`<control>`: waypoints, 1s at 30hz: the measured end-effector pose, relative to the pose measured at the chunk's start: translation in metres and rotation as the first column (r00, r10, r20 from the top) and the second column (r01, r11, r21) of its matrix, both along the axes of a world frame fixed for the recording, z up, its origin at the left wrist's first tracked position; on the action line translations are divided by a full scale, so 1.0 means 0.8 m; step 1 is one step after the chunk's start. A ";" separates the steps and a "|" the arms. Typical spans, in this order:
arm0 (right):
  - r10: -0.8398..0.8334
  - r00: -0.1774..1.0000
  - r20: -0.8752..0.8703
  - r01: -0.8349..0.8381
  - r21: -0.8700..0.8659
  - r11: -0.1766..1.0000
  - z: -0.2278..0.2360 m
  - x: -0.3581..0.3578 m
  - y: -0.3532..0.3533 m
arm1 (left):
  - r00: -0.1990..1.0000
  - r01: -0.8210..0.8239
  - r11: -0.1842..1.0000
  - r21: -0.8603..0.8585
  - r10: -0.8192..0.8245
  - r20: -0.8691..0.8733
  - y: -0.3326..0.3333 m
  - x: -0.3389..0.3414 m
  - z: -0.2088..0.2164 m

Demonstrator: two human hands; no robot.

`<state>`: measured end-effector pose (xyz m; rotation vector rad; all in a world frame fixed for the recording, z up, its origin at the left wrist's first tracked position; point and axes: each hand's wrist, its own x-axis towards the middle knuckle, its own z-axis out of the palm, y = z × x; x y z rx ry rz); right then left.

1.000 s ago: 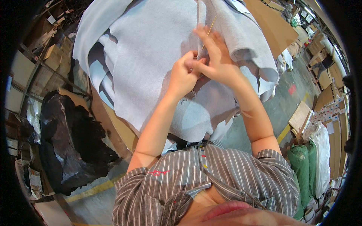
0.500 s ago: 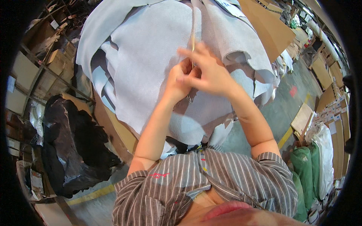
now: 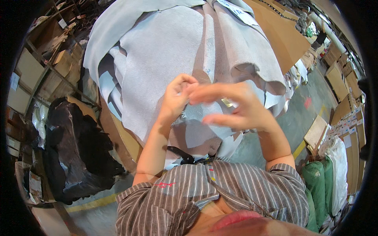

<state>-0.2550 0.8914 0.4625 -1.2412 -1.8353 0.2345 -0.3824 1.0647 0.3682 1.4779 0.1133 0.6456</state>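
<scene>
A pile of pale grey-blue leather hides (image 3: 157,51), draped in folds, lies in front of me. Over its near part, my left hand (image 3: 176,96) is closed in a pinch, and what it holds is too small to make out. A little dark, shiny bit shows below those fingers. Beside it, my right hand (image 3: 240,106) is blurred by motion, fingers stretched out and thumb apart. Its fingertips reach the left fingers or pass in front of them. In the gap of the right hand shows a small yellowish strip (image 3: 227,102); whether the hand touches it I cannot tell.
A white label sheet (image 3: 238,12) lies on the hides at the far side, by a brown cardboard sheet (image 3: 281,35). Black hides (image 3: 78,153) are heaped at left beside racks with boxes. Green and white sacks (image 3: 315,173) stand at right, near stacked cartons.
Both hands have come nearer to me, and my right hand has swung to the right, spreading away from the left. The thin yellowish strip that stood upright between them no longer shows there.
</scene>
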 end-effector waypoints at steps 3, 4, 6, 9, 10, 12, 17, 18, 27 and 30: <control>-0.303 0.953 0.024 0.277 0.346 0.897 0.021 0.057 -0.004 | 0.996 -0.043 0.959 -0.279 0.063 0.065 0.013 -0.046 -0.009; -0.434 0.900 -0.035 0.419 0.340 0.842 0.034 0.086 -0.003 | 0.987 -0.039 0.957 -0.287 0.081 0.136 0.016 -0.060 -0.014; -0.471 0.872 -0.132 0.481 0.408 0.776 0.050 0.145 0.026 | 0.952 -0.038 0.932 -0.360 0.143 0.272 0.024 -0.091 -0.024; -0.597 0.802 -0.019 0.560 0.373 0.740 0.050 0.219 0.068 | 0.844 -0.162 0.815 -0.556 0.406 0.350 0.034 -0.138 -0.043; -0.658 0.747 0.090 0.584 0.383 0.715 0.047 0.239 0.080 | 0.782 -0.253 0.770 -0.586 0.519 0.344 0.037 -0.155 -0.050; -0.721 0.661 0.209 0.634 0.358 0.686 0.039 0.271 0.102 | 0.640 -0.558 0.600 -0.574 0.751 0.163 0.044 -0.190 -0.062; -0.728 0.650 0.217 0.668 0.294 0.684 0.031 0.301 0.138 | 0.486 -0.645 0.514 -0.565 0.847 0.216 0.045 -0.275 -0.105; -0.744 0.638 0.197 0.687 0.291 0.666 0.031 0.299 0.141 | 0.491 -0.660 0.533 -0.530 0.839 0.233 0.043 -0.291 -0.118; -0.317 0.866 -0.386 0.481 0.473 0.738 0.011 0.196 0.052 | 0.566 -0.325 0.463 -0.825 0.794 0.222 0.059 -0.389 -0.201; -0.298 0.853 -0.429 0.502 0.516 0.694 -0.007 0.156 0.001 | 0.622 -0.189 0.575 -0.796 0.697 0.356 0.065 -0.370 -0.187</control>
